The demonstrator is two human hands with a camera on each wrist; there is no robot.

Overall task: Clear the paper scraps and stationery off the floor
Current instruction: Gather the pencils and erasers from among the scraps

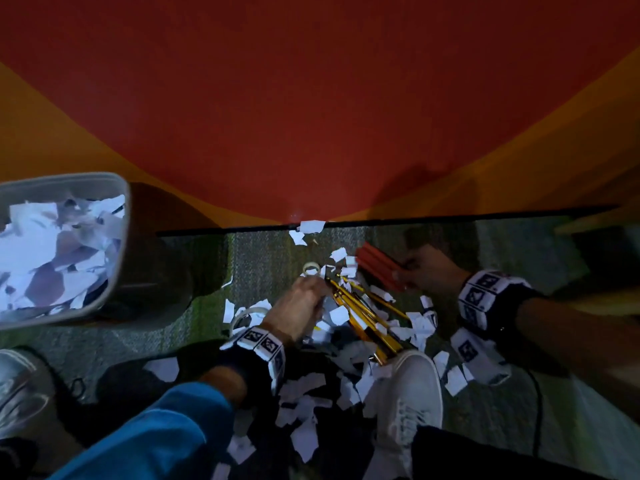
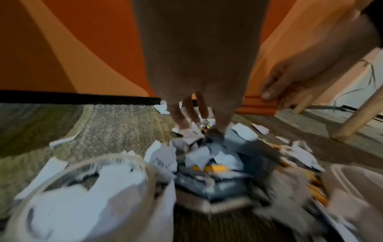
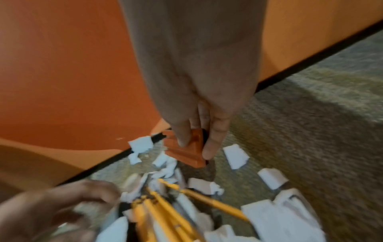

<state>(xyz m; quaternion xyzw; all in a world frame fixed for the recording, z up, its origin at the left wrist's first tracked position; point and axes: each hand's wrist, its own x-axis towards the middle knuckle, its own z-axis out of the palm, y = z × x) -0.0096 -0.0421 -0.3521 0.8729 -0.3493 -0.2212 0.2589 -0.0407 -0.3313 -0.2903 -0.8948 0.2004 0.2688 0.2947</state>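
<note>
White paper scraps [image 1: 346, 362] litter the carpet between my shoes, and a fan of yellow pencils [image 1: 363, 317] lies among them. My left hand [image 1: 320, 289] reaches down into the pile, fingers and thumb pinched around the pencils' far ends [image 2: 204, 129]. Close to the wall, my right hand [image 1: 403, 271] grips an orange ribbed block [image 1: 375, 268], thumb on one side and fingers on the other [image 3: 196, 149]. A small tape roll [image 1: 311, 270] sits beside the left fingertips. A larger tape roll [image 1: 247, 315] lies left of that wrist.
A grey bin [image 1: 121, 216] full of paper scraps stands at the left. My white shoe [image 1: 408, 393] rests by the pencils' near ends. The red and orange wall with its black skirting [image 1: 415, 220] is right behind the pile. A wooden chair leg [image 2: 356, 117] stands at the right.
</note>
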